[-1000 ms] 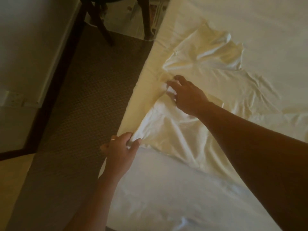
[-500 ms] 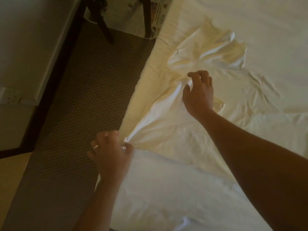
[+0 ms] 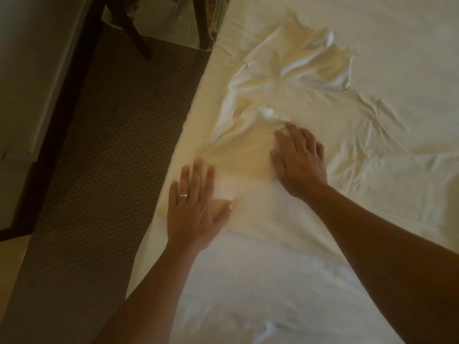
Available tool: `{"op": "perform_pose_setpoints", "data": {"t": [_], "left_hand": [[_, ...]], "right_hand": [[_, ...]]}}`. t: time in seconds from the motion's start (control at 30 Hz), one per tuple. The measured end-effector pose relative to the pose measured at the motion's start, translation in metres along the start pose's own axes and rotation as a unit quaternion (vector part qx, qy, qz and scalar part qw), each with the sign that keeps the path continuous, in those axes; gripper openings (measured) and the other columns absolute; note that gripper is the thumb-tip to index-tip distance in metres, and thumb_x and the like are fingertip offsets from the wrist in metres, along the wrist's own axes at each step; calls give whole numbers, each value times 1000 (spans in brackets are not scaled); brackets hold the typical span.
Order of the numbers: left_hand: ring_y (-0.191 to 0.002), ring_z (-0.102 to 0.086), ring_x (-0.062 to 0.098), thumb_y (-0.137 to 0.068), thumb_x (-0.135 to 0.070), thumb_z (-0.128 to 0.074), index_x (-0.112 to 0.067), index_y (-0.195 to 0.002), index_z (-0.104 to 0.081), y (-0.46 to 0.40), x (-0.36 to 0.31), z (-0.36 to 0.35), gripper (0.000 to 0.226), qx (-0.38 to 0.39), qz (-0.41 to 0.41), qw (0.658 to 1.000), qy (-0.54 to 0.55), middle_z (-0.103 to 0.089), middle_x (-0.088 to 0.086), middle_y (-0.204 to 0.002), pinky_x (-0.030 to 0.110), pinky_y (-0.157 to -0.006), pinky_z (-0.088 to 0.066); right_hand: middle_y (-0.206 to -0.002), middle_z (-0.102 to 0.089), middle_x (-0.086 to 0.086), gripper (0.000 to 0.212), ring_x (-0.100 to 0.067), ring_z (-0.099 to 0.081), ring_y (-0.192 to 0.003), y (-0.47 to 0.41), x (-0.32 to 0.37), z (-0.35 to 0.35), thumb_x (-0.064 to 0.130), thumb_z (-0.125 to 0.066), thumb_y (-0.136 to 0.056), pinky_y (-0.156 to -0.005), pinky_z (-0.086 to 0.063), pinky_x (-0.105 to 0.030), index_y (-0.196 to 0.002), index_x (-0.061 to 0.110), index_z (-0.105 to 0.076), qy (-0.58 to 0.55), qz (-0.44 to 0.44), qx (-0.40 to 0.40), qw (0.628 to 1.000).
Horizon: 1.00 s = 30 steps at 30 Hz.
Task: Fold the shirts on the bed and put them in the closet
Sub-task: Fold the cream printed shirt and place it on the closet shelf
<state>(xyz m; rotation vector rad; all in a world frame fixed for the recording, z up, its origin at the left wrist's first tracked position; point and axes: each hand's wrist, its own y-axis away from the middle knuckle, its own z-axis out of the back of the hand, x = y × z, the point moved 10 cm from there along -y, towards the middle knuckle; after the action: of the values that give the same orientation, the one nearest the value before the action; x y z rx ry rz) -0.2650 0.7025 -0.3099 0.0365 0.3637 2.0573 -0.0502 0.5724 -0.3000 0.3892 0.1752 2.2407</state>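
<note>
Currently, cream shirt (image 3: 310,125) is spread on white bed (image 3: 273,294), near mattress edge at 9 o'clock side. Left hand (image 3: 196,207) is laid flat on shirt's folded portion, fingers straight, ring (image 3: 183,195) worn. Right hand (image 3: 299,161) is pressed palm-down on fabric at 2 o'clock from left hand, fingers extended. Crumpled sleeve (image 3: 298,63) is seen at 12 o'clock. Patterned carpet (image 3: 104,145) and dark chair legs (image 3: 134,28) are seen at 10 o'clock.

Cream shirt (image 3: 285,115), white bed (image 3: 273,281), brown diamond-patterned carpet (image 3: 106,145).
</note>
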Motion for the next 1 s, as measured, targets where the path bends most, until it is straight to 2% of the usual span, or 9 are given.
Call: {"op": "perform_pose_setpoints", "data": {"t": [0.07,0.13,0.23,0.43,0.53,0.63,0.77,0.87,1.0], "left_hand": [[-156,-10,35,-95,-72,-35,-22,-164,-10,3,0,1,89,-2,4,1000,3,-2,10,-171,54,-121,-20],[-157,-10,34,-95,-72,-35,-22,-164,-9,4,1,0,89,-4,1,1000,3,-2,11,-171,54,-122,-20],[-157,-9,34,-94,-73,-36,-22,-164,-8,8,0,-1,91,-9,-5,1000,2,-1,11,-171,54,-121,-20],[-157,-7,33,-92,-75,-40,-23,-164,-7,9,1,-5,95,-12,6,1000,10,3,12,-171,53,-122,-17],[-157,-8,34,-91,-76,-39,-25,-164,-6,9,1,-4,95,-9,9,1000,20,2,13,-171,54,-121,-17],[-157,-5,33,-92,-75,-37,-26,-164,-2,8,3,-5,94,14,5,999,36,4,11,-171,54,-121,-16],[-150,-24,33,-94,-48,-49,-21,-156,-25,4,6,14,72,-6,14,996,92,-21,9,-166,56,-113,-27],[-133,-45,32,-85,-25,-65,-21,-143,-41,6,7,38,63,-61,35,994,88,-44,8,-150,54,-100,-36],[-118,-49,35,-77,-14,-70,-20,-137,-48,10,5,50,64,-101,23,994,45,-55,11,-133,54,-92,-41]], "right_hand": [[-151,-42,-10,43,-36,-41,-131,-18,24,21,28,-55,-93,-100,-40,-52,-134,16,-53,9,25,-60,998],[-147,-47,-8,44,-34,-45,-127,-41,54,31,22,-58,-90,-97,-40,-49,-134,16,-55,3,71,-66,995],[-142,-50,-2,42,-28,-43,-127,-74,83,37,23,-53,-96,-99,-35,-44,-138,22,-52,-10,89,-39,995],[-119,-54,-5,24,-29,-44,-116,-98,78,44,28,-55,-95,-92,-35,-42,-114,17,-65,109,56,-12,992],[-118,-55,-4,22,-29,-47,-113,-93,66,54,33,-60,-97,-92,-41,-42,-109,15,-64,-1,42,-43,998],[-106,-61,-4,15,-27,-53,-101,-69,55,68,24,-65,-95,-85,-47,-42,-102,11,-61,-146,27,-79,986],[-83,-56,2,8,-26,-56,-83,-5,37,82,11,-66,-92,-71,-46,-37,-94,11,-59,-213,5,-127,969],[-82,-61,-5,11,-29,-58,-77,55,23,80,2,-69,-87,-69,-51,-40,-92,8,-62,-210,-7,-150,966],[-90,-70,-6,19,-31,-62,-82,122,3,50,-2,-73,-83,-73,-54,-44,-100,6,-72,-169,-5,-131,977]]}}
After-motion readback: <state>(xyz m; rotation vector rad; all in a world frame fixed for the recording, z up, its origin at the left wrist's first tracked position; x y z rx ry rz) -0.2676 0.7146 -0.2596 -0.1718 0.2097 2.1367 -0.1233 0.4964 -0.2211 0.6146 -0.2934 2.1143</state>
